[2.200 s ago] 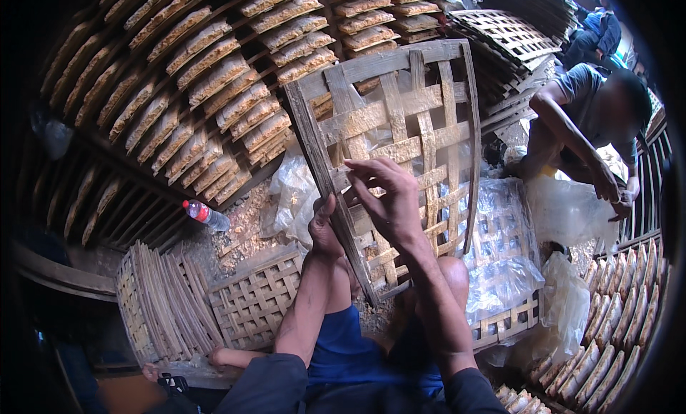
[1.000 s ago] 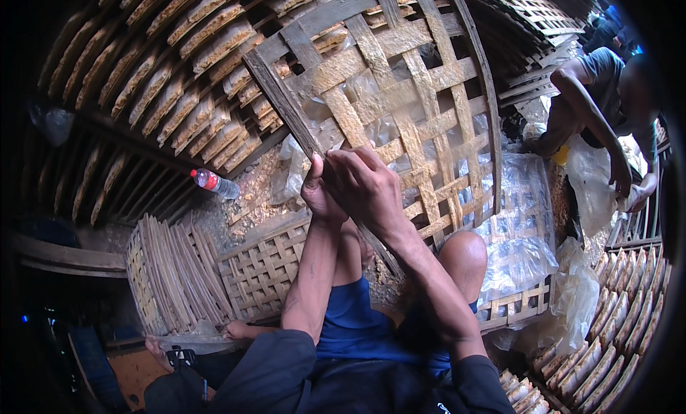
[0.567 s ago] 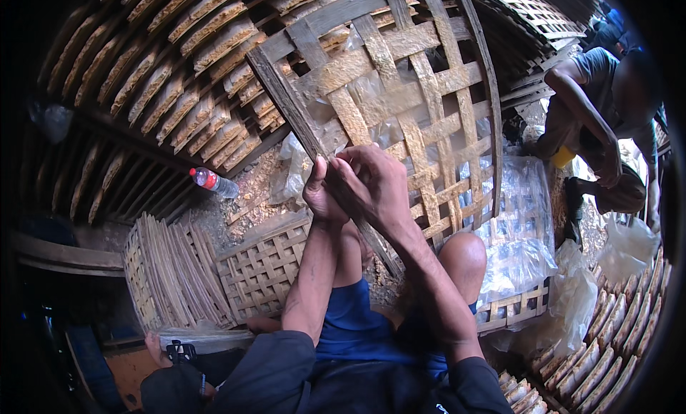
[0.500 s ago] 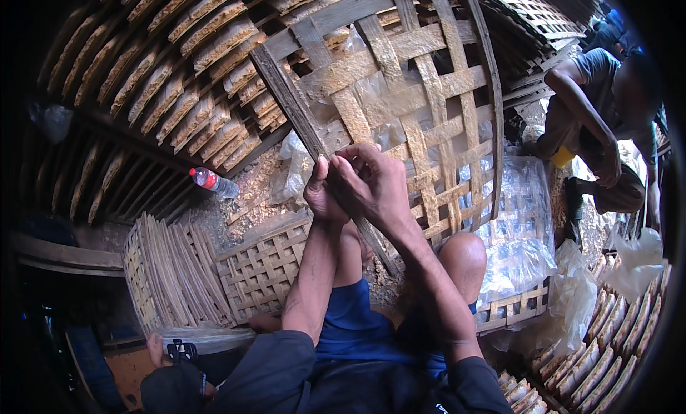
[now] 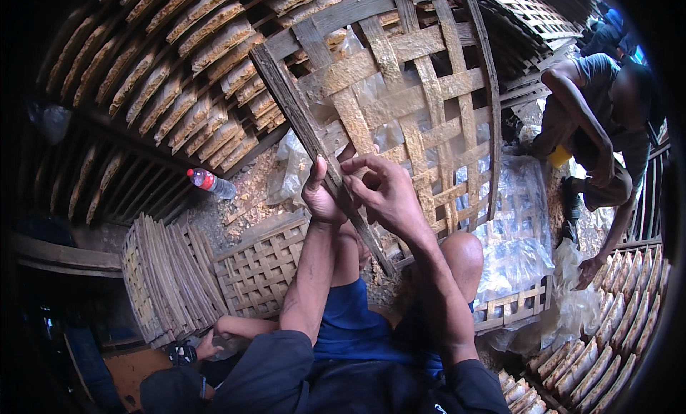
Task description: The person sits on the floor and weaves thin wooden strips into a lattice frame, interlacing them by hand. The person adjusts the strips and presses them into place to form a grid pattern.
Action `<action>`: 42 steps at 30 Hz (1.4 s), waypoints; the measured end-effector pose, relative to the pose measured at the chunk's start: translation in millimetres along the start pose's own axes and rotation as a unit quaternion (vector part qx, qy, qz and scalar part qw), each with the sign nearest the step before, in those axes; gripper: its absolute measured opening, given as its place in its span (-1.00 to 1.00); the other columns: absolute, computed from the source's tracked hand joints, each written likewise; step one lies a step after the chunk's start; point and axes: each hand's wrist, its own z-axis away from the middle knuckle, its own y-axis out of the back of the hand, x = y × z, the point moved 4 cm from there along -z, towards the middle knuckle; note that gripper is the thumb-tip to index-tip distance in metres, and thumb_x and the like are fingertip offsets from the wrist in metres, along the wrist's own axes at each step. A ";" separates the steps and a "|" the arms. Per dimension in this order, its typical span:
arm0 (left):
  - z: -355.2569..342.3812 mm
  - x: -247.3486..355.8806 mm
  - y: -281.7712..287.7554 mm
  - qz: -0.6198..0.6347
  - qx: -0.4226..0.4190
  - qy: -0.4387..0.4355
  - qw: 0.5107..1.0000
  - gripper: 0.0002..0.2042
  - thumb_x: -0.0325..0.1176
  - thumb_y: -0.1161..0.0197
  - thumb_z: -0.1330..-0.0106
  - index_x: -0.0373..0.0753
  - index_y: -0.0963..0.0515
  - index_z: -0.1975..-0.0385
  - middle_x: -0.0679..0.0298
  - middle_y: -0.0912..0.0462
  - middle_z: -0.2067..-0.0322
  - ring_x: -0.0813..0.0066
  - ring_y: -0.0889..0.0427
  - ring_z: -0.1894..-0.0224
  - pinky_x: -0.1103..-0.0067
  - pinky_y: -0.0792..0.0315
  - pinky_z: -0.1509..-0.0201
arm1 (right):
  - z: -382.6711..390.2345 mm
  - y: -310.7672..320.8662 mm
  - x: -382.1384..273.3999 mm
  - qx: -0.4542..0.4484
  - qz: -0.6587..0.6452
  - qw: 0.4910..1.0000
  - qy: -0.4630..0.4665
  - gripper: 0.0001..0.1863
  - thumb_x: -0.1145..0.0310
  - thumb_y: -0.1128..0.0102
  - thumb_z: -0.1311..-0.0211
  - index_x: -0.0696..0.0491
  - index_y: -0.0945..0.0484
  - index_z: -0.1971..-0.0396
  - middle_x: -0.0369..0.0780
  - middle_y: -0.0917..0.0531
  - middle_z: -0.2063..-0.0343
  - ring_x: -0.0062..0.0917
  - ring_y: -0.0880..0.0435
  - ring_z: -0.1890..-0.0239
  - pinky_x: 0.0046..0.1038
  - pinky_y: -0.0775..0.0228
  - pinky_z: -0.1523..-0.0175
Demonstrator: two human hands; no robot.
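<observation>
A woven bamboo tray (image 5: 400, 53) with a wooden frame stands tilted in front of me, above my knees. My left hand (image 5: 325, 200) is closed around its near wooden edge bar (image 5: 289, 107), thumb on top. Right beside it, my right hand (image 5: 389, 200) is curled in a pinch against the same bar. Whatever its fingertips hold, if anything, is too small or hidden to make out. Pale, crusty residue coats some of the tray's slats. Behind the lattice, clear plastic shows through the gaps.
Racks of crusted slabs (image 5: 214, 46) fill the upper left. A red-capped bottle (image 5: 212, 183) lies on the littered ground. Stacked trays (image 5: 171, 278) stand left; a plastic sheet (image 5: 518, 228) covers another at right. A co-worker (image 5: 582, 121) crouches at right; another person's hand (image 5: 209, 345) is lower left.
My right hand has shifted slightly and its fingers have lifted a little off the bar. The co-worker at right has reached down to the plastic. The person at lower left has moved an arm.
</observation>
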 end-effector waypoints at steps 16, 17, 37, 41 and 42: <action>0.9 2.2 -18.3 -0.026 -0.033 -0.019 0.999 -0.15 0.27 -0.23 -0.30 -0.44 -0.37 -0.30 -0.04 -0.59 -0.11 0.18 -0.65 -0.05 0.27 -0.59 -0.08 | 10.6 7.5 8.5 0.060 -0.008 0.995 0.075 -0.71 0.34 -0.32 -0.41 0.10 -0.56 -0.03 -0.33 -0.59 0.63 -0.76 -0.55 0.59 -0.56 -0.34 0.52; 1.6 0.1 -19.0 -0.011 -0.038 -0.004 0.999 -0.13 0.27 -0.22 -0.31 -0.43 -0.33 -0.33 -0.04 -0.58 -0.12 0.17 -0.65 -0.03 0.26 -0.58 -0.09 | 9.5 5.6 10.2 0.082 0.018 0.994 0.067 -0.73 0.34 -0.34 -0.39 0.10 -0.54 0.02 -0.32 -0.60 0.63 -0.76 -0.55 0.59 -0.56 -0.34 0.53; -2.8 4.3 -21.1 0.000 -0.047 -0.073 0.996 -0.16 0.15 -0.25 -0.38 -0.17 -0.08 -0.52 -0.03 -0.40 -0.38 -0.16 -0.32 -0.43 -0.11 -0.25 -0.45 | 39.4 2.1 53.1 0.066 0.157 0.973 0.157 -0.80 0.38 -0.33 -0.36 0.12 -0.64 0.10 -0.13 -0.71 0.48 -0.51 -0.70 0.51 -0.44 -0.50 0.38; -4.5 2.0 -13.7 0.009 -0.030 -0.090 0.995 -0.18 0.14 -0.22 -0.40 -0.16 -0.09 -0.52 -0.06 -0.43 -0.35 -0.16 -0.31 -0.44 -0.10 -0.25 -0.45 | 40.8 -7.8 57.3 0.110 0.279 0.932 0.205 -0.78 0.42 -0.33 -0.35 0.09 -0.66 0.04 -0.10 -0.74 0.31 -0.44 -0.73 0.43 -0.42 -0.56 0.31; -5.2 2.2 -13.1 0.005 -0.023 -0.096 0.995 -0.19 0.14 -0.23 -0.40 -0.16 -0.10 -0.52 -0.06 -0.44 -0.35 -0.17 -0.33 -0.43 -0.09 -0.26 -0.45 | 40.8 -8.0 58.8 0.104 0.270 0.938 0.189 -0.72 0.45 -0.33 -0.33 0.07 -0.66 -0.02 -0.11 -0.75 0.25 -0.42 -0.74 0.38 -0.44 -0.56 0.31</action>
